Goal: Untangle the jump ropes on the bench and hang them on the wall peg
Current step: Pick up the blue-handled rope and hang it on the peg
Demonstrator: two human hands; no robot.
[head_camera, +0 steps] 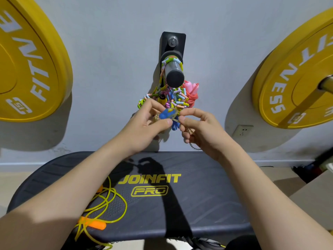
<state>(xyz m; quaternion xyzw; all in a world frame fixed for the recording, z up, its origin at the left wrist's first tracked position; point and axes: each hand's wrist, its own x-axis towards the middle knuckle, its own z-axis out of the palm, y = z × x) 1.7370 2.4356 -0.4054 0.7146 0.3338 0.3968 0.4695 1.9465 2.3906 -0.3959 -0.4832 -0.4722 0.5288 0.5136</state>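
A black wall peg [174, 73] sticks out of the grey wall above the bench. A multicoloured beaded jump rope [177, 98] and a pink jump rope [191, 92] hang from it. Just below the peg, my left hand [149, 127] and my right hand [201, 129] hold a jump rope with blue handles [166, 115] and a clear cord. Each hand pinches the cord between thumb and fingers, close together. A yellow jump rope [106, 204] with orange handles lies tangled on the left of the dark bench [189, 204].
Two yellow weight plates hang on the wall, one far left [27, 60] and one far right [295, 74]. A wall socket [242, 131] sits low on the right. Cardboard boxes [310, 197] stand to the right of the bench.
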